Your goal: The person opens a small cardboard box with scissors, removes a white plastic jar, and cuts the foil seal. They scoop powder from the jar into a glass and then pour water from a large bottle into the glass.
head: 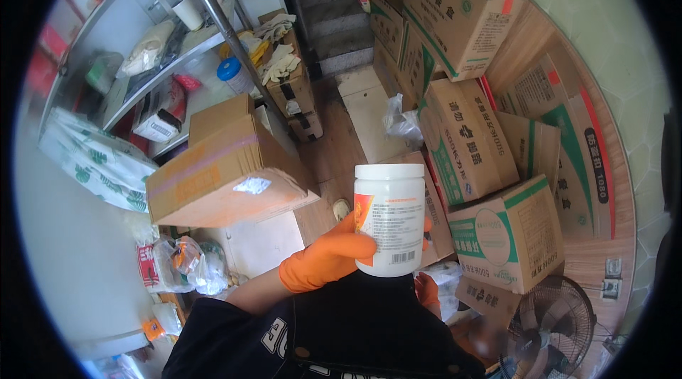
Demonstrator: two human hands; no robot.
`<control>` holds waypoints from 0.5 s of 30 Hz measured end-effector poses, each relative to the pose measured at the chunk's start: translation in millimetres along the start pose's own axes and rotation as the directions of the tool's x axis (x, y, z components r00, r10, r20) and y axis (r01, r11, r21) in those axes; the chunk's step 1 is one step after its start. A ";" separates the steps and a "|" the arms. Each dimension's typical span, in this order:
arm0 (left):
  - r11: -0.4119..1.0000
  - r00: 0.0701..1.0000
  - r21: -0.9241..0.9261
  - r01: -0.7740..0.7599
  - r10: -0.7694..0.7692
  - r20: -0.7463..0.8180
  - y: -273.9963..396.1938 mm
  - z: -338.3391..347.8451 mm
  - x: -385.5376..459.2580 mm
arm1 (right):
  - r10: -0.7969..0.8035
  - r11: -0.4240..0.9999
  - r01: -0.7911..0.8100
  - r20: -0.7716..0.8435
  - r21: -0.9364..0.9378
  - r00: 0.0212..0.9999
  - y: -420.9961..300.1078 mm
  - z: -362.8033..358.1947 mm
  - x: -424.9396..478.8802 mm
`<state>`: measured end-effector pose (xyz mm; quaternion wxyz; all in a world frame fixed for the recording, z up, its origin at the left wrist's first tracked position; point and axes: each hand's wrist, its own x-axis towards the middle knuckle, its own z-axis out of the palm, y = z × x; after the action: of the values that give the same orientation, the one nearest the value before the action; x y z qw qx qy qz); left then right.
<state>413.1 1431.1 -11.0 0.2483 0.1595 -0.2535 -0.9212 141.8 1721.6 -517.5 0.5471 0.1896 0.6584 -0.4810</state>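
Observation:
My left hand point(333, 254), in an orange rubber glove, grips a white plastic jar point(390, 219) around its lower part and holds it upright before me. The jar has a ribbed white screw lid and a printed label with an orange strip and a barcode. Orange fingertips show at the jar's right side. My right hand point(427, 289), also in an orange glove, hangs low at my right side, partly hidden by my dark clothing; whether its fingers are apart or hold anything I cannot tell.
Cardboard cartons point(469, 139) are stacked along the right wall, above a black fan point(551, 320). An opened cardboard box point(229, 171) stands at left beside a metal shelf point(176, 56) with jars and bags. Dark stairs point(335, 16) rise ahead. Plastic bags point(197, 267) lie at lower left.

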 end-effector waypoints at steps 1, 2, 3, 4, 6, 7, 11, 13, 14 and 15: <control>1.000 1.000 -0.008 0.001 -0.001 -0.010 13.3 -6.3 8.8 | -0.013 0.999 0.013 -0.002 -0.038 1.000 -9.1 10.4 3.6; 1.000 1.000 -0.014 0.002 -0.002 0.002 26.7 -14.0 17.5 | -0.026 0.997 0.025 -0.002 -0.079 1.000 -18.3 20.6 6.8; 1.000 1.000 -0.019 -0.002 0.002 0.016 40.7 -22.4 26.5 | -0.042 0.992 0.042 0.000 -0.122 0.999 -27.6 31.4 12.1; 1.000 1.000 -0.025 -0.008 0.008 0.029 55.4 -31.0 34.8 | -0.007 0.993 0.003 -0.032 -0.118 0.999 -35.0 43.3 17.0; 0.999 0.997 0.007 -0.034 0.034 0.071 85.5 -48.8 47.9 | -0.018 0.983 0.011 -0.036 -0.181 0.999 -51.6 67.9 23.2; 0.998 0.995 0.022 -0.053 0.051 0.090 99.7 -58.3 53.4 | -0.025 0.976 0.017 -0.036 -0.216 0.999 -62.0 81.0 25.4; 0.991 0.987 0.004 -0.136 0.135 0.081 147.0 -93.8 72.5 | -0.096 0.833 0.168 0.162 -0.527 0.982 -106.0 140.1 38.9; 0.986 0.984 0.016 -0.167 0.166 0.058 171.5 -105.0 81.4 | -0.072 0.787 0.180 0.201 -0.590 0.977 -129.7 170.1 49.1; 0.982 0.982 -0.016 -0.186 0.186 0.010 180.8 -110.3 85.4 | -0.064 0.772 0.184 0.213 -0.608 0.975 -143.4 187.6 56.8; 0.977 0.978 -0.046 -0.207 0.205 -0.033 190.7 -115.2 89.7 | -0.062 0.754 0.195 0.228 -0.627 0.972 -157.2 202.6 64.2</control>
<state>459.2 1195.5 -16.4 0.3498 0.1392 -0.2423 -0.8942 107.8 1460.3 -496.1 0.6055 -0.1033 0.7386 -0.2777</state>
